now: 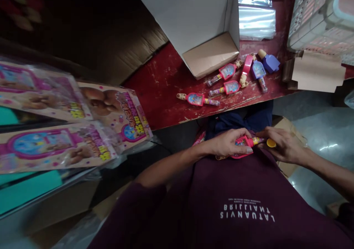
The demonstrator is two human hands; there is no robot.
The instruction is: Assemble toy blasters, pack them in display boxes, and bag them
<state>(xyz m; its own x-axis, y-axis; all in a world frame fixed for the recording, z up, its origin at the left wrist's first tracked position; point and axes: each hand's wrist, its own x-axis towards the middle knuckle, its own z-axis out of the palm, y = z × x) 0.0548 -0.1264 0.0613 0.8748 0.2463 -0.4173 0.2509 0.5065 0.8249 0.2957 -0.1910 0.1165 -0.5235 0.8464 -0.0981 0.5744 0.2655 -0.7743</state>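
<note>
My left hand (231, 142) grips a pink toy candy dispenser (243, 142) held over my lap, against my maroon shirt. My right hand (284, 144) pinches the far end of the same toy, by its thin tube, and a small yellow cap (271, 143) sits at its fingertips. Several similar pink toys (229, 87) and a blue one (259, 71) lie loose on the red table (166, 86) in front of me.
A white cardboard box (193, 24) stands open on the table. Clear plastic bags (256, 18) lie behind it and a white crate (320, 16) is at the right. Printed display boxes (69, 131) are stacked at my left. Grey floor shows at the right.
</note>
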